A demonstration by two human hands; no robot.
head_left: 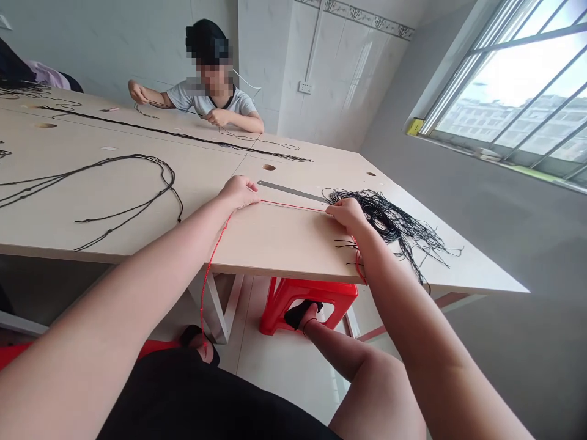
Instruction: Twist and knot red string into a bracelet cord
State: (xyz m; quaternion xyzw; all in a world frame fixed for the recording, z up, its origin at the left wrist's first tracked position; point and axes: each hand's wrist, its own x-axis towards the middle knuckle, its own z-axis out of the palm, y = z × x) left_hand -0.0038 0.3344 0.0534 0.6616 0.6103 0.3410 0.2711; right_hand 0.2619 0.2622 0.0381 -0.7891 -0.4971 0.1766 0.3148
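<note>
A thin red cord (293, 206) is stretched straight between my two hands, low over the table near its front edge. My left hand (240, 192) pinches it at one side, and from there a length hangs over the edge toward the floor. At the other side my right hand (346, 214) is closed on the cord, with a short red tail below it at the table edge. A metal ruler (291, 190) lies just behind the cord. Beside my right hand spreads a bundle of black cords (387, 223).
Long black cords (172, 133) run across the pale table (284, 244), and looped ones (114, 160) lie at left. Across the table a person (211, 91) handles thin cord. A red stool (275, 305) stands below. Round holes pierce the tabletop.
</note>
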